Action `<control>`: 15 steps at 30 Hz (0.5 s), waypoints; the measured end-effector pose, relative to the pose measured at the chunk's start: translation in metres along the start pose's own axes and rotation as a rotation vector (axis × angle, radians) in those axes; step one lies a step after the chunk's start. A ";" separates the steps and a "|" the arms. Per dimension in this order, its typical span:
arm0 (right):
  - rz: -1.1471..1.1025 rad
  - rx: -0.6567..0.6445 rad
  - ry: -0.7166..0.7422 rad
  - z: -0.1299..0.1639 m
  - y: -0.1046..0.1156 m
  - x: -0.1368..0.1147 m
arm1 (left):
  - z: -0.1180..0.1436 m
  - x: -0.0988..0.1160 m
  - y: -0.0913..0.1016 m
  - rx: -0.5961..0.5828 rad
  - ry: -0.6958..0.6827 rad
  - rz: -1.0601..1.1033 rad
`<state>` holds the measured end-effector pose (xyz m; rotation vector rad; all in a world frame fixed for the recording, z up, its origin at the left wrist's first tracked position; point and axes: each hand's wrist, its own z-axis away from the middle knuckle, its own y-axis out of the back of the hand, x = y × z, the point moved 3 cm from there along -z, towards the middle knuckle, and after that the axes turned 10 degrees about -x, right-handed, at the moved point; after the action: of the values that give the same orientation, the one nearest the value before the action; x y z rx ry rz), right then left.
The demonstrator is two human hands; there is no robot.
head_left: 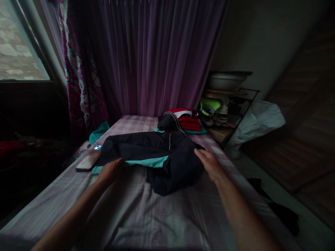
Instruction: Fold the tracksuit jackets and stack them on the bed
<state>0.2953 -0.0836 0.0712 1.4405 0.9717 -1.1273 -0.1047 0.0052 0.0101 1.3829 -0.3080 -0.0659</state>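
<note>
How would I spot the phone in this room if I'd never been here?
Start at the bed with the checked sheet, in front of the purple curtain. A dark jacket with a teal band lies across it, both hands at its near edge. The phone lies flat by the jacket's left end, beyond the left hand: the only hard, shiny slab among cloth.

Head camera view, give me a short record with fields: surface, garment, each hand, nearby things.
surface: bed with checked sheet
garment: dark jacket with teal band, spread flat
left hand: on jacket's near left edge
right hand: on jacket's right side
nearby: phone left of jacket; folded red clothes behind it
</note>
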 end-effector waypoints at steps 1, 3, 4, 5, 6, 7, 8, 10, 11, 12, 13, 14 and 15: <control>0.052 -0.108 -0.059 0.006 0.001 0.001 | 0.003 -0.002 0.000 0.005 0.000 -0.003; 0.113 -0.382 -0.198 0.025 0.000 0.011 | 0.009 -0.009 0.001 0.023 -0.016 0.001; 0.113 -0.542 -0.263 0.037 -0.001 0.017 | 0.013 -0.012 0.001 0.032 -0.029 0.009; 0.104 -0.702 -0.317 0.049 -0.002 0.023 | 0.016 -0.016 0.000 0.040 -0.051 0.024; 0.102 -0.833 -0.354 0.059 -0.002 0.029 | 0.018 -0.019 0.000 0.044 -0.080 0.042; 0.114 -0.917 -0.375 0.066 0.001 0.033 | 0.021 -0.022 -0.001 0.044 -0.112 0.059; 0.137 -0.948 -0.386 0.070 0.005 0.037 | 0.023 -0.025 -0.001 0.038 -0.143 0.072; 0.201 -0.847 -0.369 0.063 0.017 0.043 | 0.027 -0.028 -0.002 0.021 -0.194 0.082; 0.230 -0.742 -0.354 0.054 0.025 0.046 | 0.028 -0.028 -0.002 0.014 -0.209 0.079; 0.254 -0.618 -0.342 0.043 0.033 0.048 | 0.030 -0.028 -0.001 0.007 -0.217 0.073; 0.277 -0.485 -0.331 0.031 0.040 0.051 | 0.031 -0.028 -0.001 -0.002 -0.221 0.066; 0.306 -0.338 -0.316 0.018 0.047 0.053 | 0.031 -0.028 -0.001 -0.015 -0.224 0.060; 0.346 -0.196 -0.295 0.006 0.052 0.055 | 0.032 -0.027 -0.001 -0.030 -0.224 0.057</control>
<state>0.3574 -0.0976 0.0299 1.1873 0.5804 -0.9267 -0.1389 -0.0192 0.0096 1.3378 -0.5310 -0.1777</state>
